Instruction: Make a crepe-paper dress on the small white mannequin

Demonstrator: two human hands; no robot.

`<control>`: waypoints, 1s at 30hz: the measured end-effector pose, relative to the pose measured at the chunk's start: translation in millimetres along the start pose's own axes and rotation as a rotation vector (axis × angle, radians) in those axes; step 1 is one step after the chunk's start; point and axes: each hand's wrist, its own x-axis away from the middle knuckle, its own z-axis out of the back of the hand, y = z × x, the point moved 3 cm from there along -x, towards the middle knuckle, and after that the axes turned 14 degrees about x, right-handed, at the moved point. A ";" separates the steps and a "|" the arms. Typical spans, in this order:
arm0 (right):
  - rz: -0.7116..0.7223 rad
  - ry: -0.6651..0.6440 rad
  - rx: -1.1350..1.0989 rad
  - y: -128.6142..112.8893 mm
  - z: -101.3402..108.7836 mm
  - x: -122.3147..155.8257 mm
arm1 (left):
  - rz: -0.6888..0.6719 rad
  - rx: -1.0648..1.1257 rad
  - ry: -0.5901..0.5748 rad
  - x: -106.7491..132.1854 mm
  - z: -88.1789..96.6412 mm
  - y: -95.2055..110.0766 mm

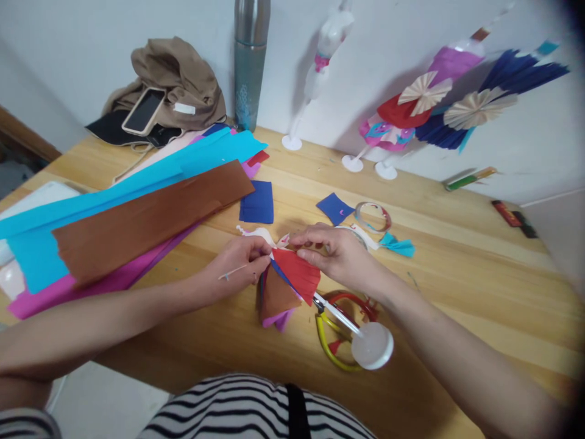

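Both hands meet at the middle of the wooden table [457, 256] over a small doll figure dressed in layered crepe paper [286, 286]: red, brown, blue and purple pieces fan out below the hands. My left hand [242, 259] is closed in a pinch on the paper at the figure's upper part. My right hand [333, 250] is closed too, its fingers pressing the red layer from the right. The figure's thin stem ends in a round white base [373, 345], which lies toward me.
Long sheets of crepe paper [137, 213] in blue, brown, pink lie at left. Yellow-and-red scissors [340, 329] lie under the stem. Blue paper squares [257, 202], a tape roll [372, 216], finished dolls [411, 116], a steel bottle [250, 61], a phone [144, 111] on a bag are farther back.
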 end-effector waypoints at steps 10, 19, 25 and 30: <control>-0.068 0.012 0.004 12.6 7.6 -12.9 | -0.095 -0.114 0.001 0.7 2.6 4.7; -0.052 -0.039 -0.035 17.2 -0.3 -35.2 | -0.029 -0.014 0.042 6.9 1.7 2.8; 0.093 -0.113 0.143 11.5 -3.6 -42.4 | -0.153 -0.276 0.157 18.6 8.7 8.2; 0.273 -0.178 0.285 7.3 -8.3 -45.6 | -0.222 -0.439 0.146 20.7 9.3 13.7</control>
